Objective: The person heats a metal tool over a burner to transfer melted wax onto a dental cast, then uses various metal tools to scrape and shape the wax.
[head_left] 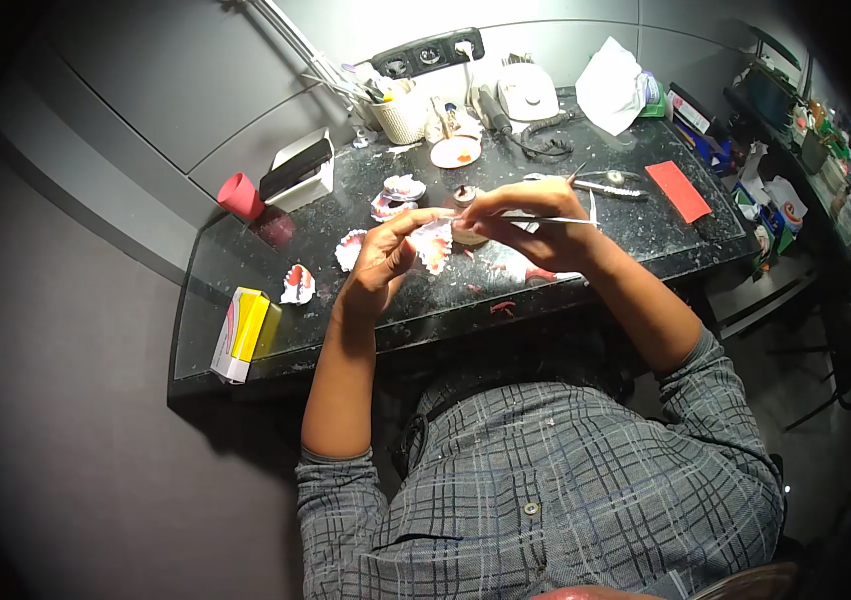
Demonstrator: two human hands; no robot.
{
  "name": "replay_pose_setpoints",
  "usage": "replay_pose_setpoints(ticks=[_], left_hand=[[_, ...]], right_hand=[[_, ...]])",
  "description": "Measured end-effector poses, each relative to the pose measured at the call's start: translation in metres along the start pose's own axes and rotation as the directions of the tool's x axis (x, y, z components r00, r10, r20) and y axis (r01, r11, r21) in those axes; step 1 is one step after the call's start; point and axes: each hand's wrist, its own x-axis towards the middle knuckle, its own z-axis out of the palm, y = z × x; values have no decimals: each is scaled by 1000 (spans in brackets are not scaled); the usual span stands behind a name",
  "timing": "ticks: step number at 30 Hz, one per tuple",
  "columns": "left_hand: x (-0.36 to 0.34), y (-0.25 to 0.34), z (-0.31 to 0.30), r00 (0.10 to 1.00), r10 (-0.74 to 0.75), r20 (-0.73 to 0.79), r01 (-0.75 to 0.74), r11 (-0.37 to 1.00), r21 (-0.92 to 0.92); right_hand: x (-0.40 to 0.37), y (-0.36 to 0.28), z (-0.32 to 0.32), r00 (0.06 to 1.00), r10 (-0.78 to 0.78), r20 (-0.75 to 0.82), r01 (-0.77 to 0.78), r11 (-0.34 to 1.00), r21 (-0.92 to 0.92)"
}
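Observation:
My left hand (385,255) is raised over the bench, thumb and fingers pinched on a small thing I cannot make out. My right hand (533,222) holds a thin metal tool (560,219) and its fingertips meet the left ones. Just behind the fingers stands a small burner-like jar (464,197), partly hidden. A dental model with red wax (434,246) lies between the hands, beyond them. Other tooth models (349,249) sit left of my left hand, with a stacked pair (398,197) farther back.
On the dark bench (345,340) are a yellow-white box (241,335), a single model (297,284), a pink cup (240,196), a white tray (302,172), a tool pot (401,118), a small dish (455,151), a red wax sheet (678,192) and a white bag (609,87).

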Motion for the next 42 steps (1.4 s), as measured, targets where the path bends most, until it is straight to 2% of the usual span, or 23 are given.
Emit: replay_pose_setpoints(ticks=[3, 4, 5, 7, 9, 11, 12, 17, 35, 38, 42], left_hand=[[-1, -1, -2, 1000, -2, -7, 1, 997, -77], [-3, 4, -3, 999, -36, 0, 36, 999, 8], [-4, 6, -4, 997, -72, 4, 71, 993, 93], [-3, -1, -4, 999, -34, 6, 34, 999, 27], [-2, -4, -4, 1000, 4, 6, -3, 999, -40], [-1, -4, -4, 1000, 27, -16, -25, 996, 87], [-1, -6, -4, 1000, 25, -14, -23, 996, 87], [0, -10, -4, 998, 64, -11, -64, 998, -5], [2, -10, -3, 1000, 23, 3, -23, 1000, 1], [2, -6, -3, 1000, 21, 10, -22, 998, 53], [0, -3, -1, 1000, -27, -11, 28, 999, 24]], right_hand=[[-4, 4, 8, 998, -35, 60, 34, 999, 10], [-5, 5, 11, 994, -85, 75, 90, 994, -63], [-6, 4, 14, 994, -84, 73, 89, 994, -61], [-8, 2, 19, 980, -188, 65, 197, 966, -167], [-8, 5, 18, 979, -170, 112, 186, 971, -148], [-8, 6, 20, 974, -205, 101, 221, 957, -190], [-9, 7, 20, 974, -204, 99, 219, 957, -191], [-10, 7, 21, 975, -204, 87, 218, 954, -207], [-14, 11, 21, 952, -259, 166, 292, 930, -225], [-11, 7, 21, 949, -271, 164, 305, 920, -244], [-11, 3, 24, 960, -253, 119, 273, 938, -214]])
